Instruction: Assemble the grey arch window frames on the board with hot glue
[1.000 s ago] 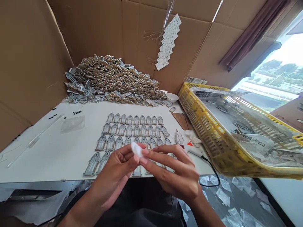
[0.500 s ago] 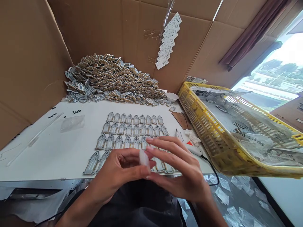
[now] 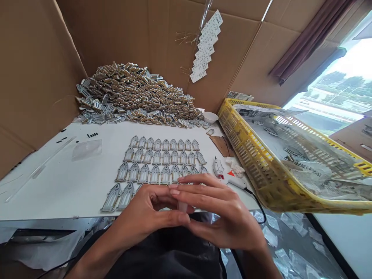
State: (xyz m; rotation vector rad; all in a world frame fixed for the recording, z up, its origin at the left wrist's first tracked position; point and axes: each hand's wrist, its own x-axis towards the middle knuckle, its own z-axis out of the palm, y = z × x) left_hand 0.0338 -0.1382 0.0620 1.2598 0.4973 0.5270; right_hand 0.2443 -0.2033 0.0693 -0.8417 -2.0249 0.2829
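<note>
A small translucent white piece (image 3: 182,206) sits between my two hands, mostly covered by fingers; its kind does not show. My left hand (image 3: 148,211) pinches it between thumb and fingers. From the other side my right hand (image 3: 221,211) closes on it, fingers laid over the top and thumb below. Behind the hands, several rows of small arch-shaped window pieces (image 3: 155,173), silvery with gold-coloured edges, lie on the white table (image 3: 58,186). The hands hide part of the front row. A white glue gun (image 3: 218,169) rests right of the rows.
A big heap of the same pieces (image 3: 139,93) stands at the back against cardboard. On the right is a yellow crate (image 3: 247,143) lined with plastic. A small white bowl (image 3: 210,117), a brown cardboard scrap (image 3: 221,145) and a clear bag (image 3: 87,150) lie about the table.
My right hand's fingers have come down and closed over the white piece, which shows less now. The view has shifted slightly; the rows look unchanged.
</note>
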